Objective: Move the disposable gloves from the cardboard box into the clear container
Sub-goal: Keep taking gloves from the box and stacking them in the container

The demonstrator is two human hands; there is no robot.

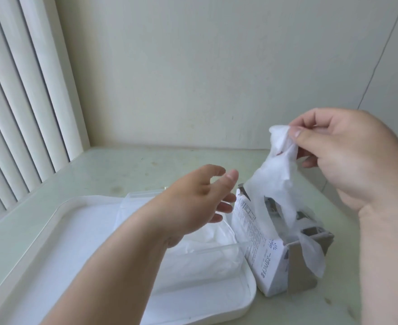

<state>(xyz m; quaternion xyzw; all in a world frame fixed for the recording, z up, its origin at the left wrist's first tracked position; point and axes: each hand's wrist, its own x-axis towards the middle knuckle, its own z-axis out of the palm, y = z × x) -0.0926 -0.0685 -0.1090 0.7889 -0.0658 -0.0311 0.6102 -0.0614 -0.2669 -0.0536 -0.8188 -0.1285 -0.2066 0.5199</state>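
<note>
Right hand, frame right: pinching glove drawn up from box. Left hand, centre: fingers spread, empty, over container on tray. Step: extraction. Next: carry glove left, lower it into container.

Right hand pinches glove above cardboard box.

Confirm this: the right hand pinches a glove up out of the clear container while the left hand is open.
Wrong: in the head view the right hand pinches the glove up out of the cardboard box, not the clear container; the left hand is open.
</note>
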